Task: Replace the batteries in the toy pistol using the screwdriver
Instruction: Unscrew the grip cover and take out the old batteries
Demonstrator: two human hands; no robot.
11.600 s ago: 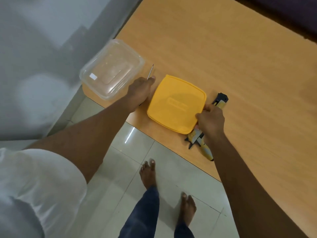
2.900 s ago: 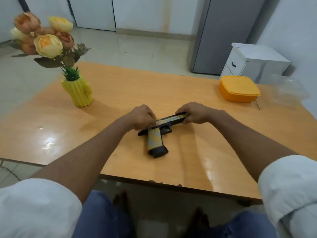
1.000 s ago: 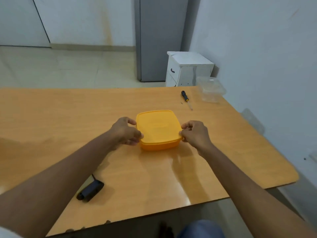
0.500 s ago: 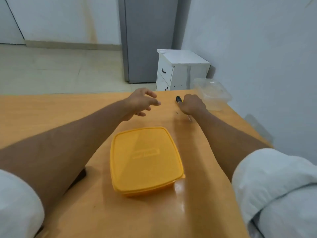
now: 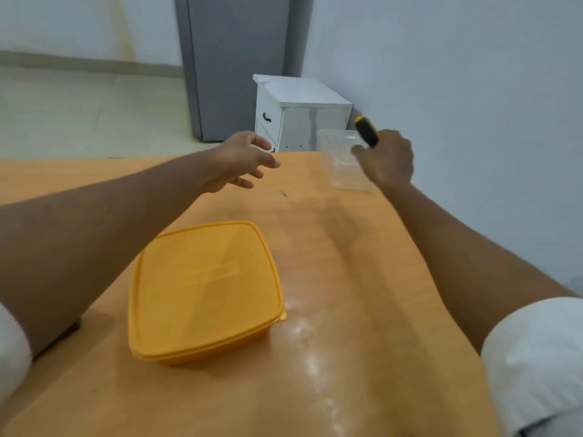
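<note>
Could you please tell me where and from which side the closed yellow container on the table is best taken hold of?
Grip the yellow container by its two opposite side walls, just under the overhanging lid rim, probably one hand from each side. It sits flat on the table with its lid on, and it looks too wide for a one-handed hold from above. The left hand is free; the right hand holds the screwdriver.

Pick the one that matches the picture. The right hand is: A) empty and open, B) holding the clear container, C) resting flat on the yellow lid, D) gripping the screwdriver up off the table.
D: the right hand is curled round the screwdriver, whose black and yellow handle sticks up above the fist, clear of the table.
</note>
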